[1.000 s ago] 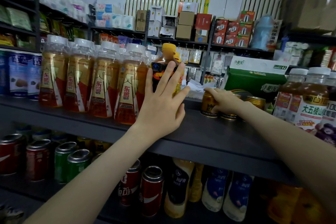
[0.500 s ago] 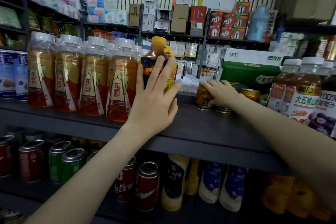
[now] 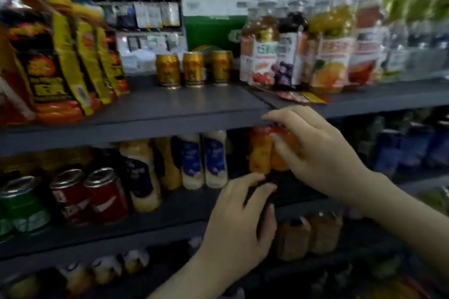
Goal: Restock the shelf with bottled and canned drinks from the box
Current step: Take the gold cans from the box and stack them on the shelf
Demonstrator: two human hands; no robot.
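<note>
Three gold cans (image 3: 194, 69) stand in a row at the back of the upper grey shelf (image 3: 145, 126). Blurred orange bottles with yellow and black labels (image 3: 60, 60) fill that shelf's left side. My right hand (image 3: 318, 155) hangs just below the shelf's front edge, in front of small orange bottles (image 3: 257, 153) on the lower shelf; its fingers are loosely curled and I see nothing gripped. Lower and nearer, my left hand (image 3: 240, 228) is also loosely curled and holds nothing. The box is out of view.
Juice bottles with white caps (image 3: 291, 51) crowd the upper shelf's right side, beside a green carton (image 3: 209, 31). The lower shelf holds red cans (image 3: 104, 196), a green can (image 3: 21, 204) and cream bottles (image 3: 213, 160). More bottles stand on the shelf below.
Both hands have come off the upper shelf and dropped in front of the lower one. The left let go of the orange bottle, the right left the gold cans. The view swung right.
</note>
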